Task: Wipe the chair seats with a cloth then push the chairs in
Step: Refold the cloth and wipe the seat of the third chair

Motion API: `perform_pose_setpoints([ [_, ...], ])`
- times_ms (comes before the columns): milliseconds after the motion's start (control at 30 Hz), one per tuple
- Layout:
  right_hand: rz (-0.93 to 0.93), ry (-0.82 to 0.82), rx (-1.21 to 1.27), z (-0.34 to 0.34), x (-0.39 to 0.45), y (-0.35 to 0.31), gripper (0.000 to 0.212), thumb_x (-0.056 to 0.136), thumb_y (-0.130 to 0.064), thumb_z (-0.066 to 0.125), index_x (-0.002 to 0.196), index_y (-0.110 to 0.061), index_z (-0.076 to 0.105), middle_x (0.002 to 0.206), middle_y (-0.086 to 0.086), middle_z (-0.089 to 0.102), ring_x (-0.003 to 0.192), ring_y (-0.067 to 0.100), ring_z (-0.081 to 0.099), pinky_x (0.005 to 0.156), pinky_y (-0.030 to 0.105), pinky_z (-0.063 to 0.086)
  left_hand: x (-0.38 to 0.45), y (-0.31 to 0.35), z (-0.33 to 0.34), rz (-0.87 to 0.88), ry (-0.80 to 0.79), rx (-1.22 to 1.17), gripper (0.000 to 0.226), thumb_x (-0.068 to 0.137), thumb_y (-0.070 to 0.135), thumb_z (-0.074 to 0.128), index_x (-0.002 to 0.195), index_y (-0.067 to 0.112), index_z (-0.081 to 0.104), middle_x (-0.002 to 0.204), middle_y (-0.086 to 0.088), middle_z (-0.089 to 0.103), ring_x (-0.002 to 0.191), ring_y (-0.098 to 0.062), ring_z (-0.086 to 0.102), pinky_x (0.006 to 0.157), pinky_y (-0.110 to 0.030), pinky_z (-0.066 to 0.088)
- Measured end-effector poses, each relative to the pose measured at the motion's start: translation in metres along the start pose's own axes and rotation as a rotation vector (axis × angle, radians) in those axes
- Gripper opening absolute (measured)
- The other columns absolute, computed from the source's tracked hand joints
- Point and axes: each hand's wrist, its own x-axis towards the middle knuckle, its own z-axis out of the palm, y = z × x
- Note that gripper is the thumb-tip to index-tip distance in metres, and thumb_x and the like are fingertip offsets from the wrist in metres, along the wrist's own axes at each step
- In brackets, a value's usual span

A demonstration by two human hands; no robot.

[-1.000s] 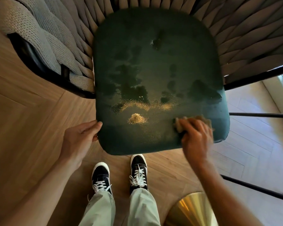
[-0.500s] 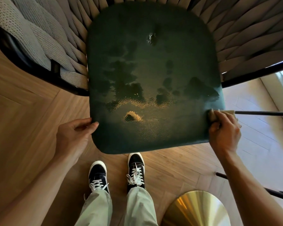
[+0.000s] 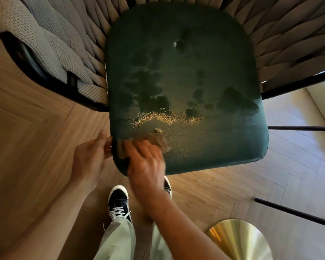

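Head view, looking straight down: the dark green chair seat [image 3: 186,87] fills the middle, its surface marked with darker damp-looking patches and a bright glare near the front. Woven grey rope [image 3: 51,45] forms the back and sides of the chair on a black frame. The floor [image 3: 36,137] is wood laid in a herringbone pattern. My right hand [image 3: 146,162] is at the seat's front-left corner, pressing the brownish cloth [image 3: 158,141] onto the seat; the hand is motion-blurred, so I cannot tell how the fingers lie. My left hand [image 3: 90,158] grips the seat's left edge just beside the cloth, fingers curled toward the rim. No containers are in view. My dark shoes [image 3: 118,201] stand close below the front edge. To the right, thin black bars [image 3: 300,128] cross above the floor, and a brass-coloured disc [image 3: 240,241] lies at lower right.
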Motion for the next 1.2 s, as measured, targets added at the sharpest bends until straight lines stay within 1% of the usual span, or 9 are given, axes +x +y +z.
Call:
perform_pose_setpoints([
  [133,-0.053,-0.096,0.023,0.019,0.004,-0.03,0.029,0.09,-0.02,0.05,0.112,-0.017,0.068,0.11,0.003,0.069,0.109,0.022,0.06,0.091,0.035,0.046,-0.006,0.004,0.0,-0.017,0.031,0.062,0.044,0.099,0.045,0.04,0.074,0.017,0.063,0.072,0.0,0.063,0.065,-0.007,0.058,0.056,-0.019,0.039],
  [200,-0.066,-0.101,-0.013,0.016,0.008,-0.024,0.029,0.088,-0.02,0.05,0.11,-0.018,0.069,0.107,0.002,0.07,0.107,0.022,0.06,0.089,0.035,0.046,-0.007,0.004,0.0,-0.008,0.003,0.051,0.042,0.099,0.043,0.041,0.075,0.018,0.064,0.074,0.001,0.064,0.068,-0.008,0.06,0.059,-0.019,0.042],
  [400,-0.04,-0.093,-0.126,-0.03,0.014,0.038,0.038,0.076,-0.015,0.049,0.107,-0.017,0.07,0.1,0.002,0.068,0.101,0.025,0.061,0.086,0.037,0.046,0.001,-0.004,-0.004,0.027,-0.044,0.038,0.025,0.096,0.031,0.054,0.107,0.015,0.07,0.097,0.002,0.071,0.089,-0.012,0.069,0.086,-0.033,0.053],
  [567,0.084,0.005,-0.195,-0.082,0.023,0.112,0.032,0.079,-0.012,0.053,0.103,-0.014,0.073,0.099,0.007,0.07,0.095,0.029,0.064,0.089,0.042,0.048,0.005,-0.005,-0.001,0.1,-0.004,0.117,0.031,0.092,0.029,0.06,0.122,0.023,0.062,0.097,0.008,0.067,0.093,-0.012,0.066,0.076,-0.025,0.052],
  [733,0.248,0.096,-0.254,-0.131,0.034,0.181,0.035,0.093,-0.025,0.044,0.106,-0.008,0.071,0.106,0.014,0.07,0.1,0.032,0.063,0.096,0.046,0.045,0.012,-0.007,0.001,0.155,0.025,0.165,0.021,0.089,0.026,0.066,0.109,0.028,0.066,0.091,0.013,0.067,0.089,-0.005,0.064,0.082,-0.029,0.053],
  [867,0.401,0.108,-0.311,-0.16,0.04,0.218,0.024,0.093,-0.01,0.053,0.111,-0.008,0.069,0.112,0.019,0.066,0.103,0.04,0.057,0.092,0.052,0.045,0.02,-0.005,0.003,0.19,0.067,0.188,0.014,0.087,0.024,0.069,0.1,0.025,0.068,0.088,0.013,0.066,0.085,-0.005,0.063,0.082,-0.029,0.052],
  [967,0.477,0.084,-0.295,-0.164,0.044,0.227,0.026,0.093,-0.009,0.051,0.112,-0.014,0.069,0.111,0.014,0.065,0.1,0.039,0.056,0.091,0.051,0.046,0.021,-0.003,0.007,0.193,0.062,0.197,0.019,0.087,0.023,0.069,0.106,0.023,0.064,0.086,0.012,0.064,0.082,-0.004,0.062,0.077,-0.027,0.051],
  [1100,0.361,0.099,-0.261,-0.153,0.041,0.214,0.028,0.09,-0.007,0.048,0.108,-0.008,0.069,0.11,0.015,0.066,0.102,0.036,0.057,0.093,0.052,0.046,0.021,-0.005,0.007,0.218,0.068,0.218,0.025,0.088,0.021,0.068,0.112,0.017,0.066,0.086,0.014,0.064,0.083,-0.003,0.061,0.08,-0.028,0.051],
  [1200,0.231,0.092,-0.251,-0.132,0.037,0.187,0.023,0.09,-0.006,0.053,0.105,-0.008,0.071,0.104,0.012,0.068,0.099,0.028,0.058,0.096,0.037,0.04,0.022,-0.006,0.008,0.213,0.056,0.208,0.025,0.088,0.019,0.068,0.113,0.017,0.066,0.088,0.012,0.064,0.084,-0.005,0.062,0.082,-0.029,0.051],
])
